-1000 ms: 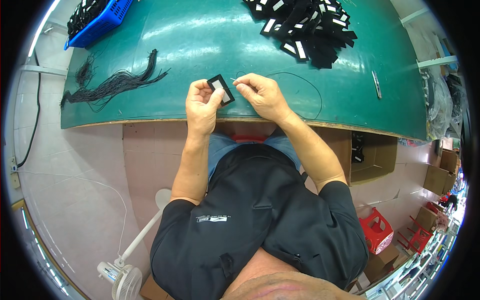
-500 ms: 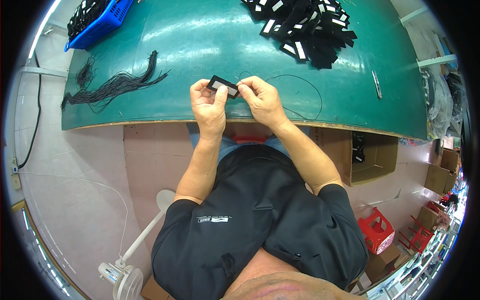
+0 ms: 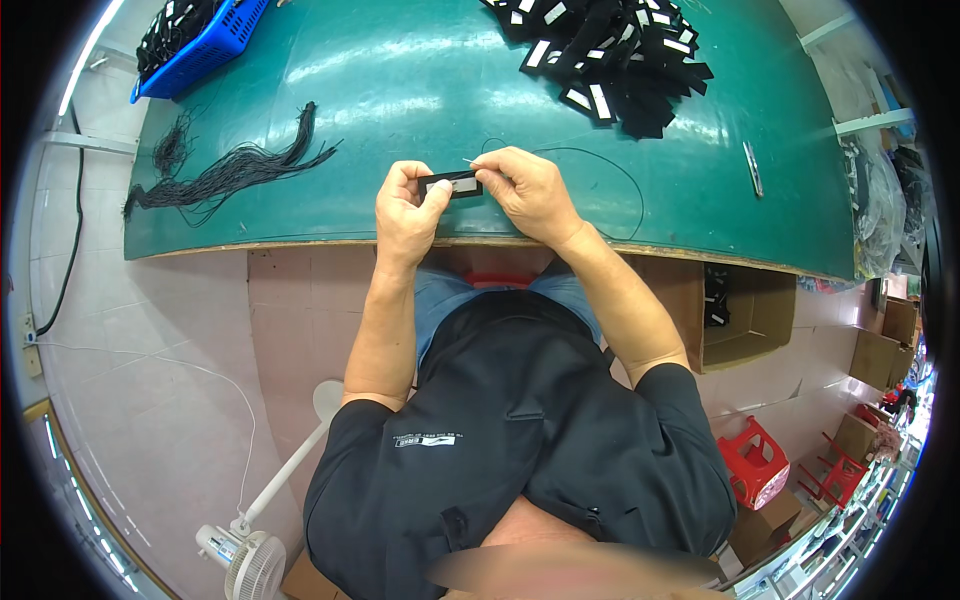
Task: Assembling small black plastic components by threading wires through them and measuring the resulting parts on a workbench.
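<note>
My left hand (image 3: 405,215) pinches a small flat black fabric piece (image 3: 464,186) with a white rectangle on it, thumb on top, just above the table's near edge. At the piece's right end, the fingers of my right hand (image 3: 532,197) are closed on a thin, pale needle-like tip (image 3: 468,160) that sticks out to the left. A black cord (image 3: 643,203) loops over the table to the right of that hand. How the cord joins the tip is hidden by the fingers.
On the green table (image 3: 420,100) lie a bundle of black cords (image 3: 240,168), a heap of black pieces (image 3: 620,60) with white patches and a slim silver tool (image 3: 753,168). A blue basket (image 3: 215,50) stands far left. Below right are a cardboard box (image 3: 750,335) and red stool (image 3: 752,462).
The fabric piece has turned from a slant to nearly level. My right hand has shifted slightly right, and the pale tip shows above the piece. My left hand has moved slightly left.
</note>
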### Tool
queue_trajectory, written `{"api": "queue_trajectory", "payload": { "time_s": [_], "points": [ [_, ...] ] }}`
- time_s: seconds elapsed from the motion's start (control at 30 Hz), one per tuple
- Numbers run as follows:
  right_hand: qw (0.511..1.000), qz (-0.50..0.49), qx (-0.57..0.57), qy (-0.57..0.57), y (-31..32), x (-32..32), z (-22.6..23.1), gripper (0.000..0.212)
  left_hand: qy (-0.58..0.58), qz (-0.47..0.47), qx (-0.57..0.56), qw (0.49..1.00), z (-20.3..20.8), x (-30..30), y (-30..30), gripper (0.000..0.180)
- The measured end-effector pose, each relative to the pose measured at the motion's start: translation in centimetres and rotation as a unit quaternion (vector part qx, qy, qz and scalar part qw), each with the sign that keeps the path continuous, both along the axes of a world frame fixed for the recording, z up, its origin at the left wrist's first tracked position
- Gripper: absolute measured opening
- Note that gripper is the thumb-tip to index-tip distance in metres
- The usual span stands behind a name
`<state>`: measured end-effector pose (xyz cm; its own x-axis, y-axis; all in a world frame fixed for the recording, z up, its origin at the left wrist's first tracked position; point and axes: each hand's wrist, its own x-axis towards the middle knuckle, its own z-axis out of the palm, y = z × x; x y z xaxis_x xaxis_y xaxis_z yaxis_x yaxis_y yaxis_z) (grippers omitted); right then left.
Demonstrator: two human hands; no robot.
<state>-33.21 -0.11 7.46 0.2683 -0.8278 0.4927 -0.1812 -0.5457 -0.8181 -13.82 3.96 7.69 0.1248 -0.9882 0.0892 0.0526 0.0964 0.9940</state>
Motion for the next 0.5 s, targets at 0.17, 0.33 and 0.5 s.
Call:
{"api": "queue_trajectory", "payload": {
  "time_s": [0.17, 0.33, 0.5],
  "points": [
    [0.999, -0.042, 0.001, -0.005, 0.4, 0.0, -0.3, 0.012, 0.051, 0.039, 0.01, 0.998, 0.4, -0.4, 0.0, 0.019],
    [0.999, -0.041, 0.02, -0.013, 0.3, -0.3, -0.4, 0.012, 0.09, 0.059, -0.003, 0.994, 0.9, -0.6, -0.2, 0.018],
    [0.994, -0.077, -0.077, -0.023, -0.1, -0.8, 0.3, 0.014, 0.084, 0.068, -0.012, 0.994, 1.1, -0.4, 0.0, 0.019]
  ]
}}
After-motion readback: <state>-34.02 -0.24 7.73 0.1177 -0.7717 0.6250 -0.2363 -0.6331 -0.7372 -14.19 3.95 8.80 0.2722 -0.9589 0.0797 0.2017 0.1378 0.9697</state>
